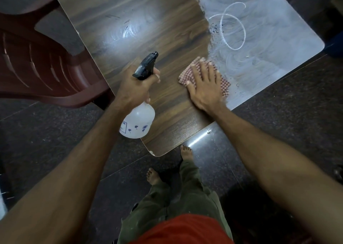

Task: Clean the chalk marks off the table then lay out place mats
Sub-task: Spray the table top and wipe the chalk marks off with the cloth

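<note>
The dark wood-grain laminate table [148,30] is clean on its left portion; white chalk marks [233,26] and smeared haze cover its right portion. A maroon plastic chair [37,62] stands beside the table's left edge. The left hand [135,88] has its fingers wrapped around the neck of a translucent white spray bottle [138,120] with a black trigger head. The right hand [204,84], fingers spread flat, presses a red-and-white checked cloth [225,87] onto the table at the boundary of the chalk haze
</note>
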Motion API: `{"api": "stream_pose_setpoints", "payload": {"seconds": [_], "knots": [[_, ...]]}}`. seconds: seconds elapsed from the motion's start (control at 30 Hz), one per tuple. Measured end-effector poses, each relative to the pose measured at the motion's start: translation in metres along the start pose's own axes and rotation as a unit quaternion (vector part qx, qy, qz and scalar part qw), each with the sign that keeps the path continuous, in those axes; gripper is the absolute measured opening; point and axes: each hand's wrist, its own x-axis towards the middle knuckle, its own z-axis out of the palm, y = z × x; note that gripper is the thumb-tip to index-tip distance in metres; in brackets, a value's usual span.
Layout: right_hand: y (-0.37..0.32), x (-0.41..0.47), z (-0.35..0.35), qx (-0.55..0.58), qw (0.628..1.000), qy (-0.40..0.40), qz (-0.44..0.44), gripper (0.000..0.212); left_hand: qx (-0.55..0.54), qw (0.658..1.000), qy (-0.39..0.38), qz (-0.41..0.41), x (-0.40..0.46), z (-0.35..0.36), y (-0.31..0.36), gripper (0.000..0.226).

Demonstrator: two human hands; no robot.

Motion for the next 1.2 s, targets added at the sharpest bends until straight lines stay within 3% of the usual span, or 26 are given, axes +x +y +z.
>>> {"api": "stream_pose_setpoints", "payload": {"seconds": [0.13, 0.23, 0.4, 0.5, 0.7, 0.93, 1.1, 1.2], "knots": [[-0.027, -0.052, 0.016, -0.019, 0.995, -0.02, -0.094, 0.066, 0.003, 1.0, -0.02, 0.007, 0.005, 0.009, 0.007, 0.007], [-0.008, -0.081, 0.021, -0.018, 0.99, -0.034, -0.133, 0.064, 0.011, 0.999, -0.035, 0.003, 0.008, 0.014, 0.009, 0.006], [0.056, -0.036, 0.001, -0.012, 1.0, -0.011, 0.0, 0.063, 0.013, 0.998, -0.053, -0.019, 0.012, 0.02, 0.008, 0.007], [0.05, -0.007, -0.008, 0.005, 0.998, 0.025, 0.056, 0.063, 0.021, 0.998, -0.06, -0.012, 0.013, 0.026, 0.011, 0.008], [-0.007, -0.025, 0.008, 0.007, 1.0, 0.012, -0.021, 0.066, 0.084, 0.991, -0.104, 0.012, 0.022, 0.051, 0.031, 0.01], [-0.013, -0.032, 0.004, 0.023, 0.999, 0.031, -0.02, 0.075, 0.205, 0.961, -0.179, 0.046, 0.032, 0.093, 0.053, 0.014], [-0.012, -0.034, 0.005, 0.048, 0.997, 0.062, -0.024, 0.055, 0.26, 0.943, -0.199, 0.056, 0.036, 0.106, 0.063, 0.017], [-0.013, -0.034, 0.007, 0.066, 0.992, 0.101, -0.024, 0.049, 0.242, 0.953, -0.175, 0.052, 0.039, 0.106, 0.066, 0.015]]}}
